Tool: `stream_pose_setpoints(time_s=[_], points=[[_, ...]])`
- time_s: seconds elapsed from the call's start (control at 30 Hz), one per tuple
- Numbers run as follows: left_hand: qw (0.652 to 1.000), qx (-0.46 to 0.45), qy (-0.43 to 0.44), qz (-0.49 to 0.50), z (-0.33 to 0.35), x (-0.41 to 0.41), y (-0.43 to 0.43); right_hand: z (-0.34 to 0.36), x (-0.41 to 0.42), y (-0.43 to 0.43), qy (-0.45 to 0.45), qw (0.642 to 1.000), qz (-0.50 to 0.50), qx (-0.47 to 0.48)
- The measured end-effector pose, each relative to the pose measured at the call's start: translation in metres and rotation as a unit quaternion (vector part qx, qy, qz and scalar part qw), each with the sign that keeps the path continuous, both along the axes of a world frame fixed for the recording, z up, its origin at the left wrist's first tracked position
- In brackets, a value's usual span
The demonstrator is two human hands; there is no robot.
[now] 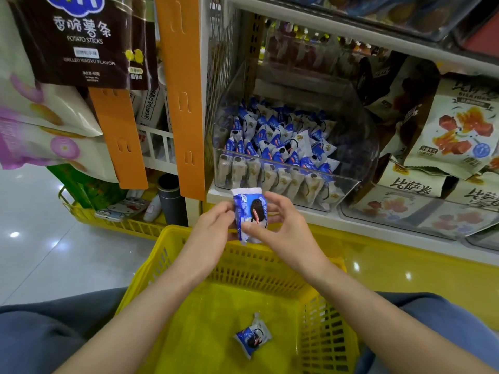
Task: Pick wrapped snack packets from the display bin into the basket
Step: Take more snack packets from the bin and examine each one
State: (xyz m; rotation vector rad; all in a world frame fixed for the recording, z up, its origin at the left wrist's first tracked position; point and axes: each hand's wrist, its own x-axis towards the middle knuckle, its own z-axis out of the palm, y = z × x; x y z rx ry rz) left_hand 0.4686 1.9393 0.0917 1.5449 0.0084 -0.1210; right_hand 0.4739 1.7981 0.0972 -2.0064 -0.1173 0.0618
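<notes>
A blue-and-white wrapped snack packet (pixel 249 211) is held upright above the far rim of the yellow basket (pixel 172 255). My left hand (pixel 212 233) pinches its left edge, and my right hand (pixel 280 225) pinches its lower right side. One more packet of the same kind (pixel 252 336) lies on the basket floor. The clear display bin (pixel 348 184) on the white shelf just beyond my hands holds several such packets (pixel 280 141).
Bags of other snacks (pixel 456 130) fill the shelf to the right. Orange hanging strips (pixel 183 103) and a potato sticks bag (pixel 81 41) hang at left. A second yellow basket (pixel 118 225) with a dark flask (pixel 170 201) sits on the floor at left.
</notes>
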Motion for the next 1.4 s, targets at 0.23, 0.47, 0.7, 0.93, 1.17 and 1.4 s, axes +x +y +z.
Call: stream_pose_setpoints(time_s=[0.23, 0.47, 0.7, 0.93, 1.17, 1.4], points=[[0.997, 0.015, -0.007, 0.074, 0.001, -0.003, 0.002, -0.002, -0.005, 0.006, -0.05, 0.997, 0.045, -0.035], [0.998, 0.022, 0.032, 0.039, 0.0, -0.004, -0.002, 0.004, -0.002, 0.001, -0.083, 0.996, 0.028, -0.012], [0.989, -0.095, 0.084, 0.072, 0.004, -0.006, -0.002, 0.009, -0.002, 0.001, -0.069, 0.997, 0.028, -0.018], [0.967, -0.191, 0.079, 0.15, 0.006, 0.002, 0.005, 0.007, -0.004, 0.004, 0.136, 0.983, 0.104, 0.073], [0.974, -0.208, 0.068, 0.065, 0.009, -0.006, -0.001, 0.01, 0.001, 0.001, 0.162, 0.964, 0.049, 0.206], [0.981, -0.172, 0.052, 0.068, 0.017, -0.005, 0.001, 0.013, -0.002, 0.001, -0.036, 0.996, 0.067, -0.04]])
